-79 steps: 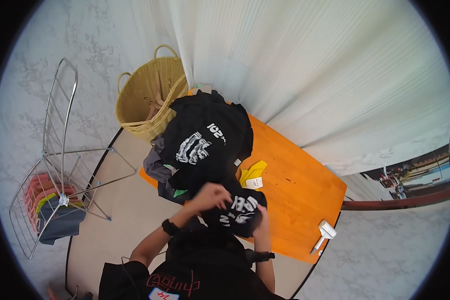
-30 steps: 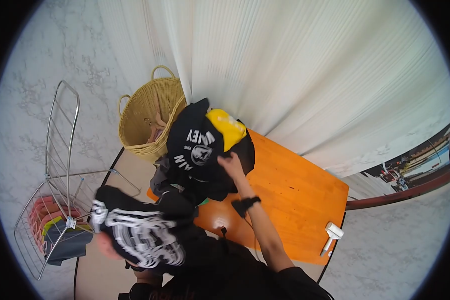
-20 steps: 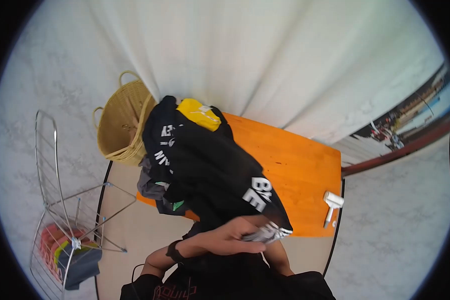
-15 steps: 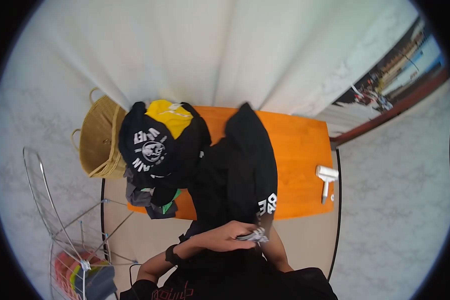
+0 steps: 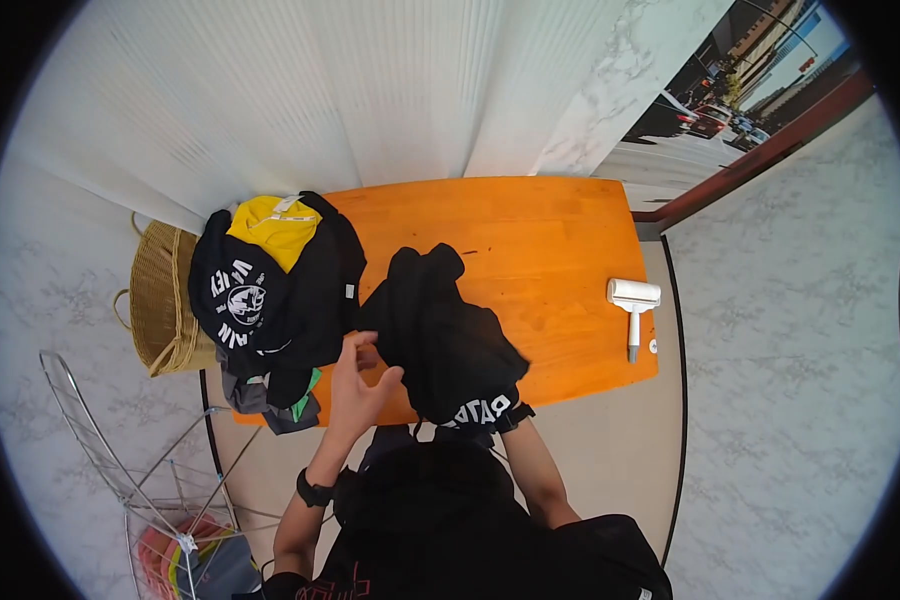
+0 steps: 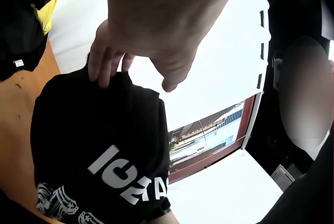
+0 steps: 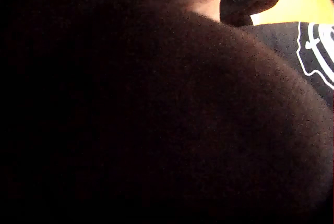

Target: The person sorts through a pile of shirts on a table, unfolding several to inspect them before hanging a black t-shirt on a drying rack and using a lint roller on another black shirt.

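Observation:
A black shirt (image 5: 440, 340) with white lettering hangs bunched over the near edge of the orange table in the head view. My right hand is hidden under it; only the forearm and wrist band (image 5: 515, 415) show at its lower right. In the right wrist view dark cloth covers most of the picture, with a strip of skin (image 7: 211, 0) at the top. My left hand (image 5: 362, 382) is beside the shirt's left side, thumb spread away from the fingers. The left wrist view shows its fingertips (image 6: 104, 75) at the upper edge of the black shirt (image 6: 99, 119).
A pile of dark clothes (image 5: 320, 300), with a yellow piece (image 5: 275, 235) on top, lies on the table's left end. Behind it stands a wicker basket (image 5: 160, 300). A white lint roller (image 5: 634, 300) lies at the right end. A metal drying rack (image 5: 90, 430) stands lower left.
The black shirt has come off the pile and over to the table's front. My left hand has let go of its printed edge and moved up and left. The head view has turned right.

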The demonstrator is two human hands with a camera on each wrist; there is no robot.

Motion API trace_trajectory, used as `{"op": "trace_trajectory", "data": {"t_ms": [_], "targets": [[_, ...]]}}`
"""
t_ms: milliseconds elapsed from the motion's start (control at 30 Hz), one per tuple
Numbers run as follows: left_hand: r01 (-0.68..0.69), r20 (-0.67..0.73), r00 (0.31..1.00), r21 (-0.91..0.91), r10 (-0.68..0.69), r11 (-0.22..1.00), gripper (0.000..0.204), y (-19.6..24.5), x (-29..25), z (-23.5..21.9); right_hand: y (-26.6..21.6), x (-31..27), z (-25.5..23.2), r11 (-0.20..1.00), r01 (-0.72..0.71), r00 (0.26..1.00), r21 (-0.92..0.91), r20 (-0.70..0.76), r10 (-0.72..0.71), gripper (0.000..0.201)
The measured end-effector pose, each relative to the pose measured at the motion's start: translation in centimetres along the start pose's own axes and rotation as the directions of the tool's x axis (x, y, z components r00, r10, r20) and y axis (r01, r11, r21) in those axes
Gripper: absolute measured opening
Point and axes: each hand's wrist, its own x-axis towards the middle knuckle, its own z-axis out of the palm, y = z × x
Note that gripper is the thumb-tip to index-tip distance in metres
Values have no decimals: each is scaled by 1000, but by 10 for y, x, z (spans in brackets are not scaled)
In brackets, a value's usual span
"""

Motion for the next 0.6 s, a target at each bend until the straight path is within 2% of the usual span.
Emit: {"op": "trace_trajectory", "data": {"t_ms": [33,100,167,200,233,300,367,467,533,600], "targets": [[-72,-105,991,134,86,988,28,2,4,8,0,0,-2,1000,-9,1000,4,0,9,63],[-136,-170,974,104,152,985,17,-28,14,25,-2,1,-5,1000,-18,1000,11,3,18,63],[102,-45,993,-185,-112,977,26,-33,19,26,-4,3,-9,999,-30,1000,16,8,30,62],[132,-51,986,-338,-158,932,38,-34,17,28,-6,4,-11,999,-32,999,18,9,31,62],[134,-61,985,-337,-164,932,38,-37,15,27,-7,5,-13,999,-37,999,19,9,37,62],[101,-176,969,-345,-171,933,38,-49,11,17,-12,8,-17,999,-41,999,21,11,41,61],[100,-228,950,-428,-215,898,37,-54,5,-2,-16,11,-19,999,-46,999,25,15,46,61],[76,-261,940,-464,-218,883,32,-60,-4,-20,-22,18,-16,998,-58,998,24,25,58,60],[81,-267,916,-610,-300,788,23,-51,-12,-26,-25,22,-16,998,-62,998,28,27,61,60],[139,-264,896,-599,-358,789,23,-45,-25,-34,-28,26,-15,998,-59,998,36,31,58,60]]}}
